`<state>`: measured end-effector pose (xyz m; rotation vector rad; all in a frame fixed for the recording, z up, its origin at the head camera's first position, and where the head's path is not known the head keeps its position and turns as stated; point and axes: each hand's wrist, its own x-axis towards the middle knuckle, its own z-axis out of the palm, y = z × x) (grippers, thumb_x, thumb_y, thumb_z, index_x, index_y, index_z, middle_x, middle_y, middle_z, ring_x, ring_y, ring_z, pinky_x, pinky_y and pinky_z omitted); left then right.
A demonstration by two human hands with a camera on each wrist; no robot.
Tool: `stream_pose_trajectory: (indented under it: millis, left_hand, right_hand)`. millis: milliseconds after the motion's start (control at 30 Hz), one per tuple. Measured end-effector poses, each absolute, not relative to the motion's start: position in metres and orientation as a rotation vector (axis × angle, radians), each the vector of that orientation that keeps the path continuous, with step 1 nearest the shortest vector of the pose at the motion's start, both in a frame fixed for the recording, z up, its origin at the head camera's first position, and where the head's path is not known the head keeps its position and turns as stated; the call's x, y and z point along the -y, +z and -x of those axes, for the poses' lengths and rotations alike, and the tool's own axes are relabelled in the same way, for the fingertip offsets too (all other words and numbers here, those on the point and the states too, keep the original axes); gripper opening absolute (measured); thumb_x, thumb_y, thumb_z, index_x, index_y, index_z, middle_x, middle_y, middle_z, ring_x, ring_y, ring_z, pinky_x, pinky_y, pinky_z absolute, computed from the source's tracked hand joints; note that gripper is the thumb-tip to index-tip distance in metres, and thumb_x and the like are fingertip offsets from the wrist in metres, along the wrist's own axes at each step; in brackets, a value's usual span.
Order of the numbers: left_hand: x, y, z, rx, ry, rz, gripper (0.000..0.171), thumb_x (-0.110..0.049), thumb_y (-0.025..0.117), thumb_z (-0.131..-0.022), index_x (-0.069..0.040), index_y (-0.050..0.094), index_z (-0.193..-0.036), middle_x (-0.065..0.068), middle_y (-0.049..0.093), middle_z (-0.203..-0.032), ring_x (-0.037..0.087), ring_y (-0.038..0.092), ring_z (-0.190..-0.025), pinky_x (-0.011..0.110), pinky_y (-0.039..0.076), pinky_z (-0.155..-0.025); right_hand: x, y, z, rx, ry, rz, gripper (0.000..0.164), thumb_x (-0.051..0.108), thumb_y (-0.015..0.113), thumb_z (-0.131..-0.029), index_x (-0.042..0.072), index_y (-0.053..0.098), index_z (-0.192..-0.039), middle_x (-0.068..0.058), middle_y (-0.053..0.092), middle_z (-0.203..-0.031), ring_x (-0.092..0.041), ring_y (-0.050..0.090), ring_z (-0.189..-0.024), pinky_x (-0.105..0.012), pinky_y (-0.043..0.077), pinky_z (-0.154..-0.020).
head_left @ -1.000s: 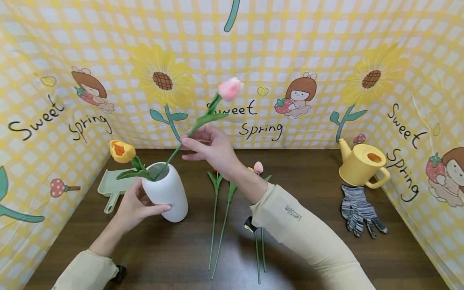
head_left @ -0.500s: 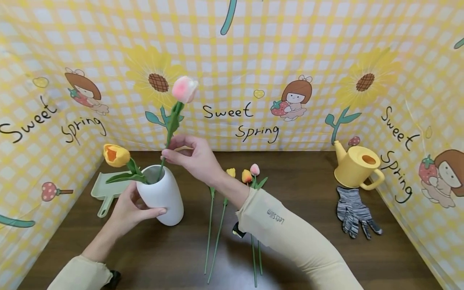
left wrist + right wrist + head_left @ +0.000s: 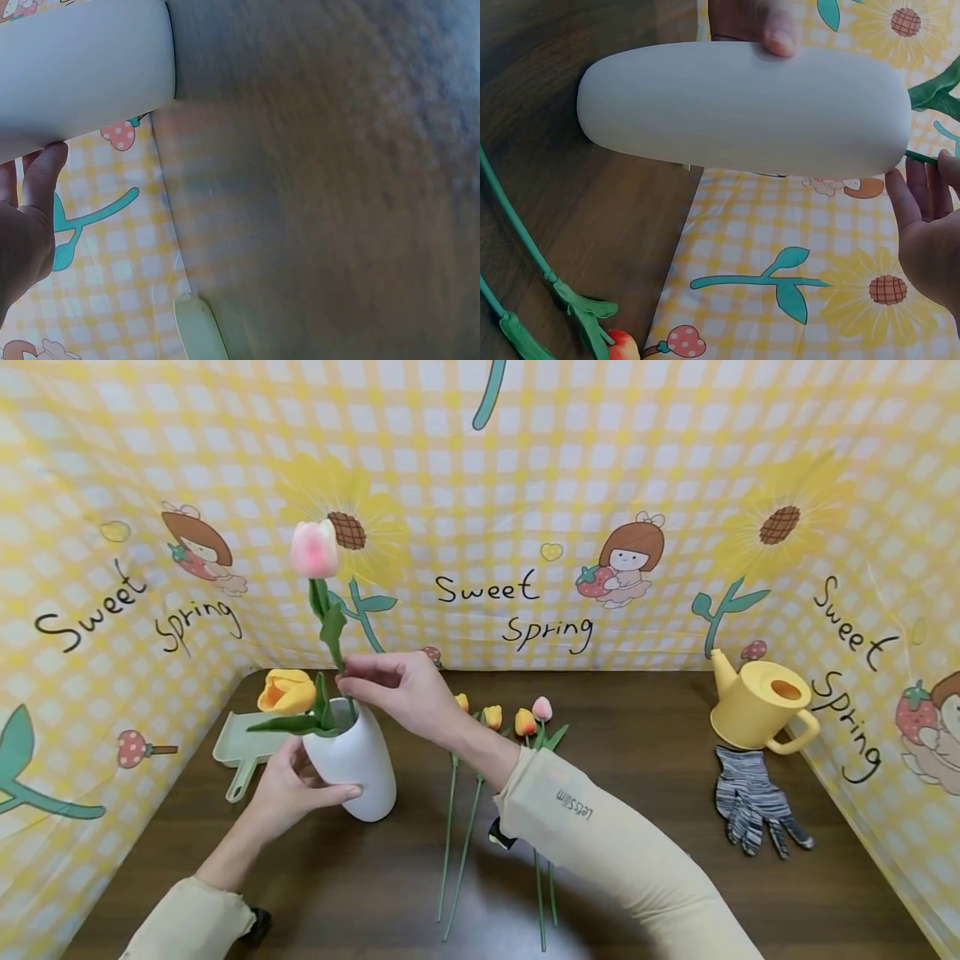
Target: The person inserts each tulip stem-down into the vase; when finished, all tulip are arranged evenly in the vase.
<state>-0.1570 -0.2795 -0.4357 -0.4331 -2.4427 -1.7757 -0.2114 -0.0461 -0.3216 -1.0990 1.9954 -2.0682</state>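
Note:
My left hand (image 3: 288, 793) holds the white vase (image 3: 352, 768) from its left side, with the thumb across its front. The vase leans slightly on the table. My right hand (image 3: 412, 693) pinches the green stem of a pink-and-white artificial tulip (image 3: 315, 552) just above the rim; the lower stem is inside the vase. A yellow tulip (image 3: 287, 692) stands in the same vase, leaning left. In the right wrist view, the fingertips of my right hand (image 3: 934, 240) are close to the vase's mouth. The left wrist view shows the left fingers against the vase wall (image 3: 82, 75).
Several tulips lie on the brown table (image 3: 615, 793), among them an orange one (image 3: 525, 722) and a pink one (image 3: 542, 708). A pale green dustpan (image 3: 240, 747) is behind the left hand. At right are a yellow watering can (image 3: 757, 706) and a grey glove (image 3: 753, 802). Patterned cloth surrounds the table.
My right hand has moved left and slightly down. The pink tulip has swung from leaning right to leaning slightly left, its stem lower in the vase. The left hand keeps its hold.

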Motion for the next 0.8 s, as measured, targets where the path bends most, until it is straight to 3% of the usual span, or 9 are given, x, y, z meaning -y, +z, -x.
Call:
stream_pose_trajectory:
  millis: [233,400,800]
  left_hand:
    - [0.275,-0.438,0.162,2.425,-1.789,0.474,0.093,0.003,0.091,-0.07,-0.015,0.042,-0.147,0.006,0.056,-0.132,0.014,0.062,-0.113,0.025,0.056,-0.087]
    - [0.276,-0.44,0.163,2.424,-1.753,0.482,0.097,0.003,0.092,-0.069,-0.016,0.041,-0.149,0.003,0.056,-0.133,0.014,0.06,-0.116,0.028,0.057,-0.086]
    - [0.28,-0.434,0.157,2.458,-1.746,0.438,0.087,0.0,0.092,-0.071,-0.009,0.044,-0.143,0.006,0.058,-0.129,0.011,0.063,-0.11,0.023,0.056,-0.087]
  right_hand:
    - [0.046,-0.321,0.213,-2.144,-1.933,1.152,0.031,0.011,0.072,-0.096,0.002,0.071,-0.125,-0.008,0.073,-0.119,-0.006,0.07,-0.096,-0.026,0.058,-0.082]
    - [0.046,-0.313,0.212,-2.144,-1.991,1.18,0.031,0.009,0.069,-0.097,0.0,0.069,-0.127,-0.008,0.075,-0.112,-0.007,0.07,-0.094,-0.027,0.057,-0.084]
    - [0.052,-0.302,0.21,-2.194,-1.956,1.253,0.036,0.008,0.071,-0.096,0.003,0.066,-0.131,-0.007,0.074,-0.105,-0.009,0.069,-0.091,-0.025,0.057,-0.082]
